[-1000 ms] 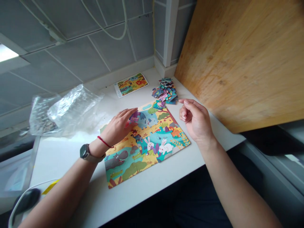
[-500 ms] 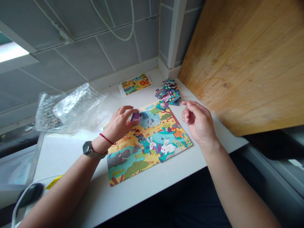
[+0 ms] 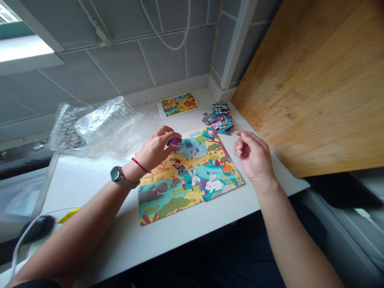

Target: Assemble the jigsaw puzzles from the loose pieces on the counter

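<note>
My left hand point(image 3: 159, 150) holds a purple puzzle piece point(image 3: 174, 142) between thumb and fingers over the upper left part of the jigsaw puzzle point(image 3: 183, 204). The puzzle shows a hippo, white rabbits, elephants and a crocodile in joined pieces. My hand hides some of its upper left area. To the right of the puzzle, my right hand point(image 3: 253, 156) hovers with its index finger pointing left and the other fingers curled in; nothing shows in it. Just beyond its fingertips lies a heap of loose puzzle pieces point(image 3: 220, 120), partly against the puzzle's upper right corner.
A picture card point(image 3: 178, 105) of the animal scene lies near the wall. Crumpled clear plastic bags point(image 3: 102, 124) lie at the back left of the white table point(image 3: 78, 188). A wooden panel point(image 3: 315, 80) stands along the right. A black mouse-like object point(image 3: 37, 230) and a white cable are at the left.
My left hand has lifted slightly with the purple piece, which now shows more clearly between the fingers. My right hand keeps about the same pose. The camera view has shifted a little.
</note>
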`<action>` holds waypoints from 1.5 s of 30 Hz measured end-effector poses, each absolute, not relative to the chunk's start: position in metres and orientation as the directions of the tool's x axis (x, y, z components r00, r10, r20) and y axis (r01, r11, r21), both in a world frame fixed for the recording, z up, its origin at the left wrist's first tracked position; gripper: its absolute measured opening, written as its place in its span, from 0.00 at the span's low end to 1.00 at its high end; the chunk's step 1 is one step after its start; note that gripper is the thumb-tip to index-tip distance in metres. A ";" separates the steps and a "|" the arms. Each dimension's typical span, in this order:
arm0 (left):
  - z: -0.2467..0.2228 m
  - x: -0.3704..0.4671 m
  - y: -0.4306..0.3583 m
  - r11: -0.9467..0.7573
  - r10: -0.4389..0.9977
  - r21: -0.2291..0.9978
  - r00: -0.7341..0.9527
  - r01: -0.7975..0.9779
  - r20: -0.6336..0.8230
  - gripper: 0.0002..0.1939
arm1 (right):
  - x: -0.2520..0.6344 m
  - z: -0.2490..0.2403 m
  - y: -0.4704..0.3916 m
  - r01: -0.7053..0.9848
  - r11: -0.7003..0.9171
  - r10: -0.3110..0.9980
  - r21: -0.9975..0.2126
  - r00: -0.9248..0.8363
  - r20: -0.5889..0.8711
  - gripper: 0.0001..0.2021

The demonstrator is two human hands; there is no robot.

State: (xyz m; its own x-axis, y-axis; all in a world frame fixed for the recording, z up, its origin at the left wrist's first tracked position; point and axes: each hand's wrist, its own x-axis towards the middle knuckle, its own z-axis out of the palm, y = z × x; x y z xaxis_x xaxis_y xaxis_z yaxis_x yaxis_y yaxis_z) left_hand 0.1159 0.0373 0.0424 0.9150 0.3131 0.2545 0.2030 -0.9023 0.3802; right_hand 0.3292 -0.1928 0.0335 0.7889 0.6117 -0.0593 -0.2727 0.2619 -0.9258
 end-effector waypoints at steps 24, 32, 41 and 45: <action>0.092 0.113 -0.019 -0.716 0.097 0.689 0.961 -0.114 0.259 0.13 | 0.278 0.028 -0.194 0.311 0.148 0.818 -0.939 0.495 0.293 0.09; 0.086 0.115 -0.026 -0.674 0.220 0.736 0.935 -0.061 0.278 0.08 | 0.269 0.028 -0.200 0.310 0.101 0.836 -0.945 0.489 0.249 0.07; 0.073 0.120 -0.027 -0.658 0.276 0.752 0.943 0.045 0.185 0.11 | 0.281 0.030 -0.210 0.307 0.071 0.722 -0.949 0.641 0.261 0.11; 0.071 0.121 -0.028 -0.678 0.254 0.734 0.943 0.016 0.214 0.11 | 0.282 0.033 -0.215 0.232 0.056 0.825 -0.971 0.538 0.176 0.23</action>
State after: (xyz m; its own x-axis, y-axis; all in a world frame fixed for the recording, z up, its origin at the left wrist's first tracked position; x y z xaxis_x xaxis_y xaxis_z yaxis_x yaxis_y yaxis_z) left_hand 0.1212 -0.0282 0.0712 0.9433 0.2541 0.2136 0.0164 -0.6785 0.7345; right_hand 0.2817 -0.2151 0.0327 0.5378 0.8245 0.1759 0.2320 0.0558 -0.9711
